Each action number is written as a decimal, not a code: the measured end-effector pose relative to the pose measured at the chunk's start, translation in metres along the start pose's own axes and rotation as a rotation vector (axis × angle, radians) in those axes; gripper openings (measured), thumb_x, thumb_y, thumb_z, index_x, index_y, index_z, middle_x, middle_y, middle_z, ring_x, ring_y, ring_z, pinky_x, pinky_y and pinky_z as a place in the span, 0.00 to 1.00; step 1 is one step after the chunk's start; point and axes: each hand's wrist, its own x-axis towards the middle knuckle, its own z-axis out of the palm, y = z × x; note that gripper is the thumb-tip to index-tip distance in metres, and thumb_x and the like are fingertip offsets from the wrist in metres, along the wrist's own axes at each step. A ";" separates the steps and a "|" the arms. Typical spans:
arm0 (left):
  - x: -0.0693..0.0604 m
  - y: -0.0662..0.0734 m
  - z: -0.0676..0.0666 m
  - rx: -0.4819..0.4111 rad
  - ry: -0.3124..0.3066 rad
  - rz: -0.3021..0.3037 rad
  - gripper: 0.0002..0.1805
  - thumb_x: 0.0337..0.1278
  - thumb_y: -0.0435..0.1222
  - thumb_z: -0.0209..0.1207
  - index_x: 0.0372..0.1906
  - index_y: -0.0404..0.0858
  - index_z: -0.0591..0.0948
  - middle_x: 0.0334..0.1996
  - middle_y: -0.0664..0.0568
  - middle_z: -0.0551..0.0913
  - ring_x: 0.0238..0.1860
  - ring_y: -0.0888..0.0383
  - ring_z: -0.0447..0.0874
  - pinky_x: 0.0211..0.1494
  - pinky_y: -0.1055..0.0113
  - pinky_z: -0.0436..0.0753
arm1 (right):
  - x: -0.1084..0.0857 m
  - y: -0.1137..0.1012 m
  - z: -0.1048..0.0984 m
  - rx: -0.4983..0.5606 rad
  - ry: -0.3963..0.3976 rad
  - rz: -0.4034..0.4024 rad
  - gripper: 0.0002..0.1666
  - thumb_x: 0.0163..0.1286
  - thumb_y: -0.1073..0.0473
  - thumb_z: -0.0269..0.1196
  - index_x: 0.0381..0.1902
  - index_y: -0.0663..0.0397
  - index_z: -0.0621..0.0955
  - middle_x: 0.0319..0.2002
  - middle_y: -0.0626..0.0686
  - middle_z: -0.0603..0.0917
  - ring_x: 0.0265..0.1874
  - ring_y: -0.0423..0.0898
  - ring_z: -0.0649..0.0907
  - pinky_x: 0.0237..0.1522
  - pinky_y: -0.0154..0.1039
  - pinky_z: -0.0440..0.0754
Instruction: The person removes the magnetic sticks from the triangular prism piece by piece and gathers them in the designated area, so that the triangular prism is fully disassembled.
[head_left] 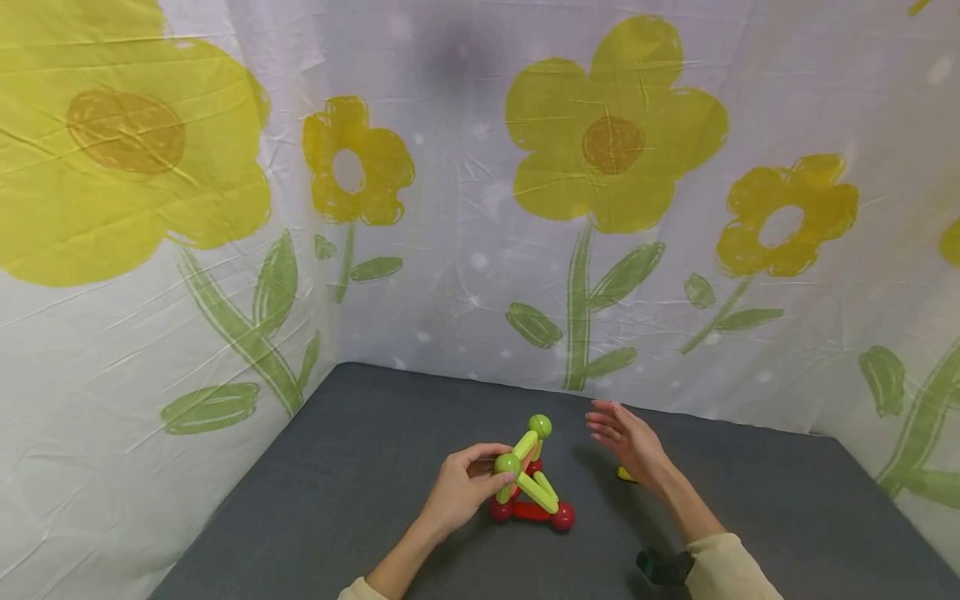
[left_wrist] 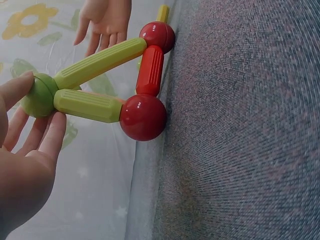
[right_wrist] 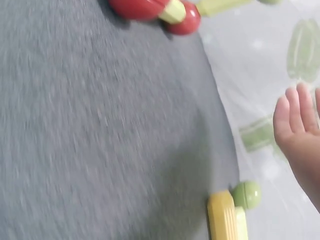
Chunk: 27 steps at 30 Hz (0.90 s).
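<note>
A toy frame of magnetic balls and ribbed rods stands on the dark tabletop. My left hand pinches its near upper green ball between thumb and fingers, seen closely in the left wrist view. Light green rods run from that ball down to red balls, which a short red rod joins. Another green ball tops the far side; the left hand partly hides the structure in the head view. To the right, my right hand hovers with fingers extended, holding nothing and apart from the frame.
Below the right hand lie a yellow rod, a light green rod and a loose-looking green ball. A dark object is beside the right sleeve. Flower-printed cloth encloses the table's back and sides.
</note>
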 end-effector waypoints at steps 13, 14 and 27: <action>0.001 -0.001 0.001 -0.015 -0.008 0.001 0.19 0.56 0.31 0.65 0.54 0.31 0.79 0.48 0.42 0.80 0.49 0.48 0.81 0.48 0.67 0.81 | 0.016 0.011 0.039 0.069 -0.176 0.049 0.30 0.81 0.55 0.37 0.70 0.73 0.52 0.61 0.55 0.72 0.57 0.43 0.75 0.62 0.39 0.68; 0.001 -0.001 0.001 -0.017 -0.010 0.003 0.19 0.56 0.31 0.65 0.54 0.31 0.79 0.48 0.41 0.80 0.49 0.48 0.81 0.48 0.67 0.81 | 0.017 0.012 0.041 0.064 -0.192 0.048 0.29 0.81 0.58 0.38 0.70 0.72 0.52 0.62 0.56 0.71 0.58 0.42 0.75 0.63 0.41 0.67; 0.002 -0.001 0.000 -0.013 -0.015 0.017 0.19 0.57 0.30 0.64 0.53 0.30 0.79 0.48 0.41 0.80 0.49 0.48 0.80 0.49 0.67 0.80 | 0.020 0.017 0.060 -0.271 -0.208 -0.011 0.32 0.70 0.65 0.59 0.69 0.64 0.63 0.57 0.66 0.72 0.51 0.47 0.78 0.58 0.59 0.68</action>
